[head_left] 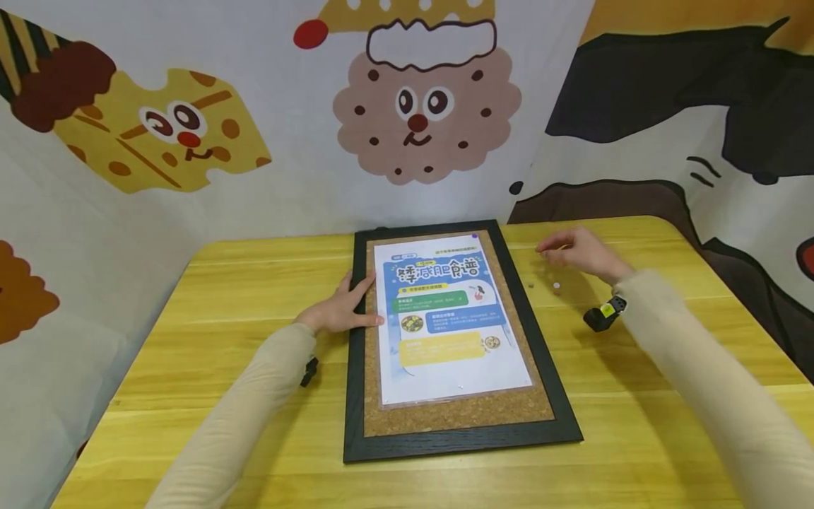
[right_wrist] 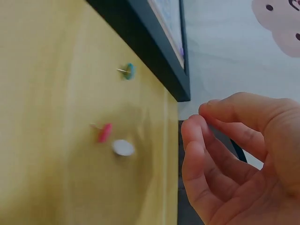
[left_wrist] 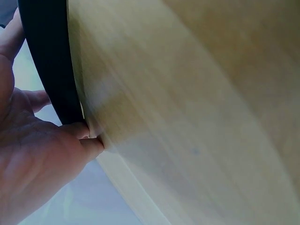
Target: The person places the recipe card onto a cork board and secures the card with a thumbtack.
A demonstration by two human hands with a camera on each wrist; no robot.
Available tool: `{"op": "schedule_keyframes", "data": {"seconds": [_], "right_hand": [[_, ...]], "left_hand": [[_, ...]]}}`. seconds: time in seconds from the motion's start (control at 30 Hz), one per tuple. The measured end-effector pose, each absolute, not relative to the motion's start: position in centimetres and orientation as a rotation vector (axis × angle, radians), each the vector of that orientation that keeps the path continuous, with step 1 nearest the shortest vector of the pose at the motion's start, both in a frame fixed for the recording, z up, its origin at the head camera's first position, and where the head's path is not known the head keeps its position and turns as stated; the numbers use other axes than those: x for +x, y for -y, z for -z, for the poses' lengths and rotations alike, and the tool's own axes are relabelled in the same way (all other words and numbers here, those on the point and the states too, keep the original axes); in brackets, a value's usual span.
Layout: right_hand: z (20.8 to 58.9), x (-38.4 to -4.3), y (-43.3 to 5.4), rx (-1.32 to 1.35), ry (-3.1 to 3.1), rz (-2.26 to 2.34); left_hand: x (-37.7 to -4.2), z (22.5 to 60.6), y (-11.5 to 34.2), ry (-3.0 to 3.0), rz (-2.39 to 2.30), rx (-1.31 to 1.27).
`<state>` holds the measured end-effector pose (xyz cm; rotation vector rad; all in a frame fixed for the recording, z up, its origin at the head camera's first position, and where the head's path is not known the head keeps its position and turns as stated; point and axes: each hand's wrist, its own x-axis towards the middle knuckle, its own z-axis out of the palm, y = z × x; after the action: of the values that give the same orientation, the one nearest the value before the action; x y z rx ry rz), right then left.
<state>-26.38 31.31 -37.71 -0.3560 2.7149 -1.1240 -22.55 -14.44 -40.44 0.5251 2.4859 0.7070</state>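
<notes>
Head cam: high up, behind left hand (head_left: 337, 309) and right hand (head_left: 585, 254), facing forward-down, wide. Left wrist cam (head_left: 309, 371): super close, looking past left hand along black frame (left_wrist: 51, 61). Right wrist cam (head_left: 598, 319): close too, tipped sideways lol, pointing past right hand. Head/right wrist share white pin (right_wrist: 123, 147) near right hand; black frame's in all three.

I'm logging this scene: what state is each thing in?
Framed corkboard: lying on the table
Printed sheet: flat on the corkboard
Purple pin: at the sheet's top-right corner
Teal pin: on its side
Pink pin: on its side
White pin: loose, point hidden
Left hand: spread across the corkboard's left edge
Right hand: fingertips together, unclear if holding anything
</notes>
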Motion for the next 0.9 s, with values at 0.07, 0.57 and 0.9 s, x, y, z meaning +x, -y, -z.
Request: {"op": "schedule_keyframes", "data": {"seconds": [0.07, 0.57, 0.9], "right_hand": [[38.1, -26.0, -31.4, -0.385, -2.71, 1.114], [39.7, -23.4, -32.5, -0.481, -2.773, 1.047], [40.9, -23.0, -33.2, -0.48, -2.804, 1.025]], "left_hand": [[-22.6, 40.6, 14.5, -2.487, -0.705, 0.53], [-22.6, 40.5, 14.5, -2.489, -0.708, 0.526], [-22.5, 40.4, 14.6, -2.486, -0.698, 0.533]]}}
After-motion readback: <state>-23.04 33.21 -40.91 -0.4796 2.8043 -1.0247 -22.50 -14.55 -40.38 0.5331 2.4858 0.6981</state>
